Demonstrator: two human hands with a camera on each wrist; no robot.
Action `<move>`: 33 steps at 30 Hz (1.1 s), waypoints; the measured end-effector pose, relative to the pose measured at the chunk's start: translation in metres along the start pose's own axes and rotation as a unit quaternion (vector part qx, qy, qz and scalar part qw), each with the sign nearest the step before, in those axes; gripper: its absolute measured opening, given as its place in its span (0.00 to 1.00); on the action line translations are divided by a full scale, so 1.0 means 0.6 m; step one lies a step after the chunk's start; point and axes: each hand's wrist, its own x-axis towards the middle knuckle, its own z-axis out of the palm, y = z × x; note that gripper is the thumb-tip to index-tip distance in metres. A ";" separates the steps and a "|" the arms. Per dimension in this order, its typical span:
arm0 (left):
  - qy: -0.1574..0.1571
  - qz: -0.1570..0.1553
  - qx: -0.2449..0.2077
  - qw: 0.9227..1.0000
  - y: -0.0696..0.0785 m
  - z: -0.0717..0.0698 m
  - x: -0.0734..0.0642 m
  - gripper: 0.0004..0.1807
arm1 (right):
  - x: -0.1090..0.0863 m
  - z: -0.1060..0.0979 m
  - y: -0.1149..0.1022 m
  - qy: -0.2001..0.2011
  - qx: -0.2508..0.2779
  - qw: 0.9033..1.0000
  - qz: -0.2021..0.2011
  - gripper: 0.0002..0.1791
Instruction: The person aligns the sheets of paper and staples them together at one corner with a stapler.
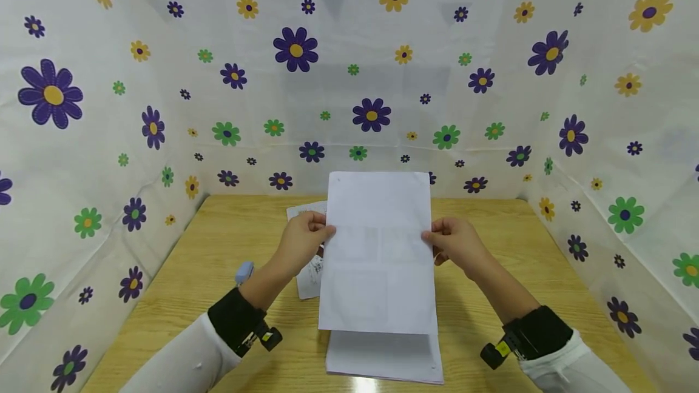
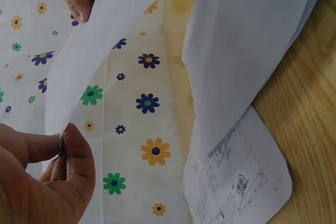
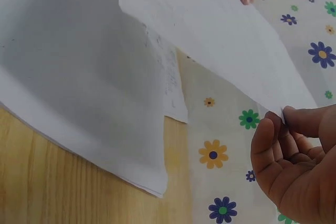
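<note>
Head view: your left hand and right hand hold a white sheet by its two side edges, thumbs on the near face, one hand per side. Sheet is raised over a paper stack, covering most of it; the stack's near end shows below, on the wood-grain table. Printed sheet lies left of the raised one, partly hidden by it and by your left hand. Flowered cloth behind and at both sides. Black wristbands over your white sleeves.

Left wrist view: your left thumb and forefinger pinch the sheet's edge, narrow grip. Your right hand shows at the top, at the opposite edge. Printed sheet's rounded corner sits partly under the stack.

Right wrist view: your right thumb and fingertips pinch the sheet's edge, equally narrow. Cloth shows between the sheet and the stack. Your left fingers appear at the top.
</note>
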 end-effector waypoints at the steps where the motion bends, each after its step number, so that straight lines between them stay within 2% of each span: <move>1: -0.005 -0.008 -0.001 1.000 -0.003 0.001 -0.001 0.14 | -0.003 0.000 0.002 -0.003 -0.002 1.000 0.005 0.14; 9: -0.021 -0.063 -0.006 0.998 -0.019 0.008 -0.008 0.13 | -0.014 0.006 0.020 -0.031 -0.004 0.999 0.041 0.15; 14: -0.028 -0.069 -0.009 0.997 -0.030 0.015 -0.009 0.13 | -0.017 0.007 0.032 -0.038 0.002 0.998 0.056 0.13; 26: -0.050 -0.085 0.010 0.995 -0.057 0.029 -0.010 0.13 | -0.019 0.014 0.062 -0.044 -0.019 0.995 0.083 0.11; 33: -0.062 -0.097 0.034 0.993 -0.075 0.040 -0.009 0.11 | -0.018 0.022 0.084 -0.049 -0.042 0.995 0.083 0.10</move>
